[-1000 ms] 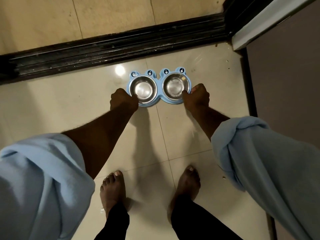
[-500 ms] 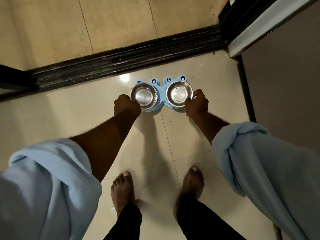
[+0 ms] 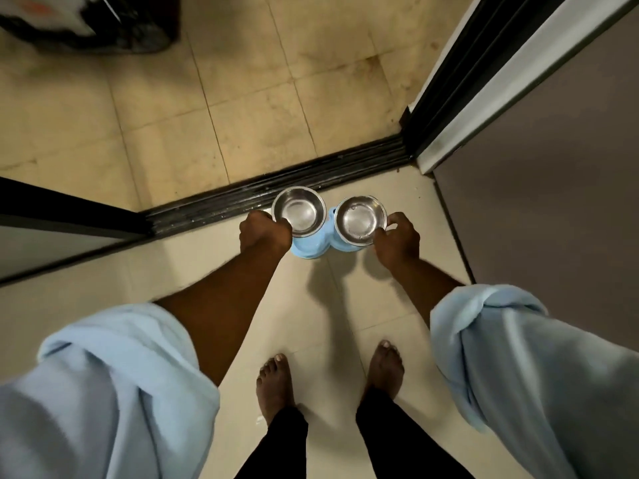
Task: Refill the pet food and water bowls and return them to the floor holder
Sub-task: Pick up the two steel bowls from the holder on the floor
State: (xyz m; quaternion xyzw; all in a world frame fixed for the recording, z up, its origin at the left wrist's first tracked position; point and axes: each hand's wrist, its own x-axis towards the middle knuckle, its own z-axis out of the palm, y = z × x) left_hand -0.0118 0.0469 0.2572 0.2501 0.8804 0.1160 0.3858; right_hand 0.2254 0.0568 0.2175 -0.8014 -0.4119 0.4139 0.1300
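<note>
Two shiny steel bowls hang just above a light-blue floor holder (image 3: 308, 248) on the cream tile floor. My left hand (image 3: 264, 233) grips the near-left rim of the left bowl (image 3: 299, 210). My right hand (image 3: 397, 238) pinches the right rim of the right bowl (image 3: 360, 219). Both bowls look empty and are lifted out of the holder, which they and my hands mostly hide.
A black sliding-door track (image 3: 276, 191) runs across just behind the holder, with stained tiles (image 3: 242, 98) beyond. A door frame and grey panel (image 3: 536, 150) stand at the right. A dark blurred object (image 3: 86, 22) lies top left. My bare feet (image 3: 276, 385) stand near the holder.
Both bowls were seated in the blue holder; now both hands have lifted them up out of it. The camera has tilted up, showing more of the floor beyond the track.
</note>
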